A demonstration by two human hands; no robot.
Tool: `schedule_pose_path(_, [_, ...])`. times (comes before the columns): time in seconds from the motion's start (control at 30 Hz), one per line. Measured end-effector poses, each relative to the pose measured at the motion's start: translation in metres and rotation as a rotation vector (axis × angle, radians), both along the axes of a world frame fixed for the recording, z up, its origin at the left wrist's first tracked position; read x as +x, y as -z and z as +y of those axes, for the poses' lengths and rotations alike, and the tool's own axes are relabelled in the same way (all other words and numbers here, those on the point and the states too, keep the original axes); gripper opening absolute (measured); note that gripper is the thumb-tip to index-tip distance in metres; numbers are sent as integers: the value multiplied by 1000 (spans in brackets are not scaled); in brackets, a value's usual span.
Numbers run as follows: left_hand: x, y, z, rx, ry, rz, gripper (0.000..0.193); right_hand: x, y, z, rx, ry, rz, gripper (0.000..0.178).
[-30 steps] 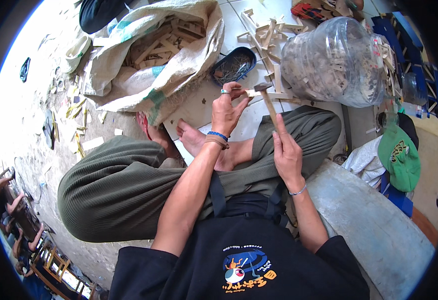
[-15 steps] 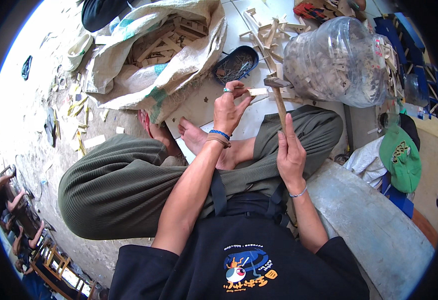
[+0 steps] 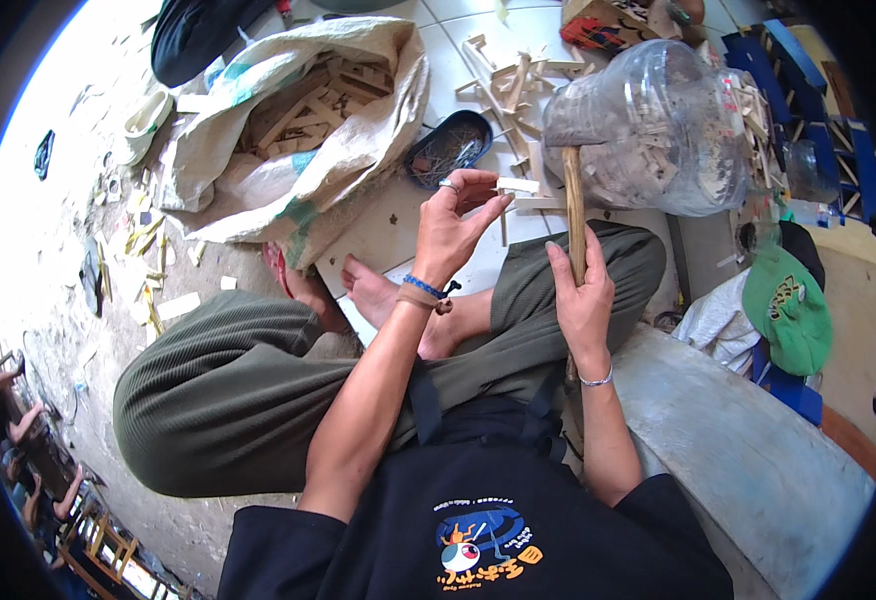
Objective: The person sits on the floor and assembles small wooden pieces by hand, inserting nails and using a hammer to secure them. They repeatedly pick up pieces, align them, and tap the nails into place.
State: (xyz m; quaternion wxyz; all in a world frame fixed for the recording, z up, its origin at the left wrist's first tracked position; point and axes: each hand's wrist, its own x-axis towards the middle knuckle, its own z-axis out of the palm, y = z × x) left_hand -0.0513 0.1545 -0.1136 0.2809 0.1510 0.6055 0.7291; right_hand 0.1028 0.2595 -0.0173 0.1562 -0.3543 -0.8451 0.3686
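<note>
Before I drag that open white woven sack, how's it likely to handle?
The sack should be floppy: its walls slump and its rim folds. It's probably heavier than the thin fabric suggests, since many wood pieces lie inside. With its mouth gaping, some could well spill if it's tipped.

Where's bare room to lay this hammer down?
The grey board between the right forearm and green cap looks bare, as does the narrow tile strip between the sack and wooden pieces. Crowded: between the blue tray and clear jug.
</note>
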Motion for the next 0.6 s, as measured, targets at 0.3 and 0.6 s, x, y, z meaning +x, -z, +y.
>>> schedule_pose_path(0.3, [7,-72,-4,42,-24,338,27,-22,-32,6,-250,0,159,43])
schedule_pose_path(0.6, [1,-108,-13,55,-115,610,40,-15,-59,-14,-839,-8,351,46])
